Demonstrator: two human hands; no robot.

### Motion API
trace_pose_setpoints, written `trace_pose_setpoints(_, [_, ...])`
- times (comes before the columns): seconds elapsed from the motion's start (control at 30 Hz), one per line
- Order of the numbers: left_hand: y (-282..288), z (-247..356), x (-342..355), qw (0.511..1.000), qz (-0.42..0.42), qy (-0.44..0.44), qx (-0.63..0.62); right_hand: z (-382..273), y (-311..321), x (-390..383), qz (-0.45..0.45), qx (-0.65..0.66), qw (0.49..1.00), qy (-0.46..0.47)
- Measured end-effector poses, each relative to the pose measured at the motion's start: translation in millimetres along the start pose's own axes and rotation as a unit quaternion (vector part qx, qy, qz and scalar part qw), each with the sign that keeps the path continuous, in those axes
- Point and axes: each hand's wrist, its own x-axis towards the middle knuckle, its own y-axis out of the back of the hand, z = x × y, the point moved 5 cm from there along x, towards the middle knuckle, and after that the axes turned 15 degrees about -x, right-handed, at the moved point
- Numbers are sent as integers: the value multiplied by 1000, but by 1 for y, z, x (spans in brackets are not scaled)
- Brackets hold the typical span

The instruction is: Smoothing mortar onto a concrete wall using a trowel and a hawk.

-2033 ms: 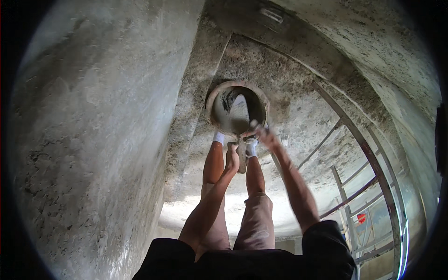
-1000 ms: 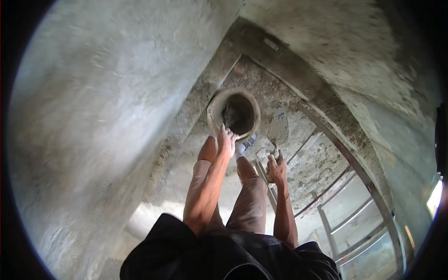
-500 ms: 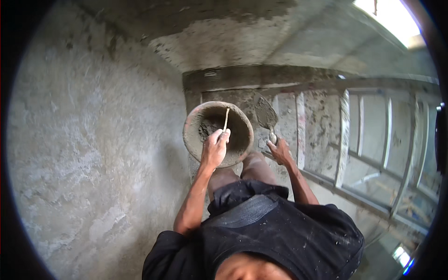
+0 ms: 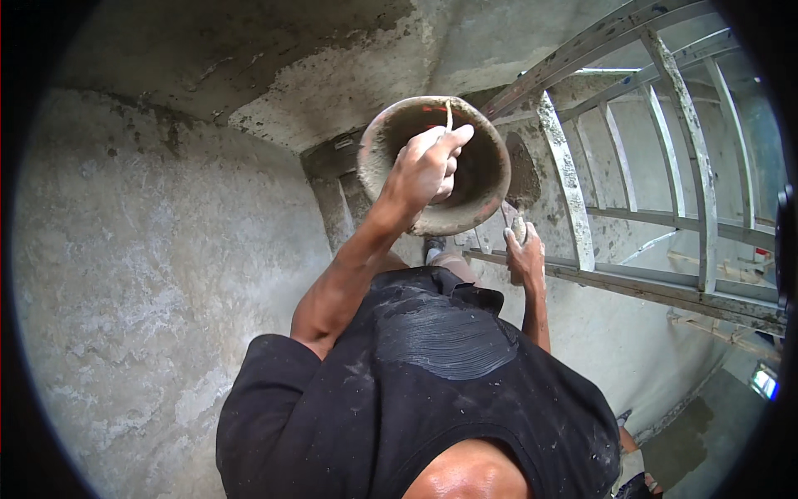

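Observation:
My left hand is closed round the pale cord handle of a mortar-crusted round bucket. The bucket hangs in front of me with its open mouth toward my view. Grey smears coat the inside, and my hand hides part of it. My right hand, lower and to the right, grips the handle of a trowel. Its blade points away from me beside the bucket's right rim and carries dark wet mortar.
A metal ladder spattered with mortar stands close on the right. On the left rises a rough grey wall, with a partly wet plastered surface ahead. Another person's leg shows at the lower right.
My left hand has lifted the bucket upward and to the right. The trowel is now partly behind its rim. The view has shifted, bringing the ladder closer on the right.

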Motion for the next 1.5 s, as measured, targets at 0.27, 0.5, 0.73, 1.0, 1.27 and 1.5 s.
trace_pose_setpoints(0.27, [-32,-67,80,994,-33,73,-80,20,41,-3,144,-105,983,37])
trace_pose_setpoints(0.5, [-25,-135,123,985,-34,169,-17,64,26,-18,184,-370,906,90])
trace_pose_setpoints(0.73, [-53,-165,137,968,-127,101,193,92,24,-29,50,-311,948,-55])
trace_pose_setpoints(1.0, [-59,-178,124,962,-138,228,-63,59,34,-73,17,-234,956,-174])
trace_pose_setpoints(1.27, [-17,-167,108,934,-149,268,-180,37,10,8,-55,-49,990,-116])
trace_pose_setpoints(1.5, [124,-159,129,935,106,-168,294,98,-16,60,-50,-98,980,-165])
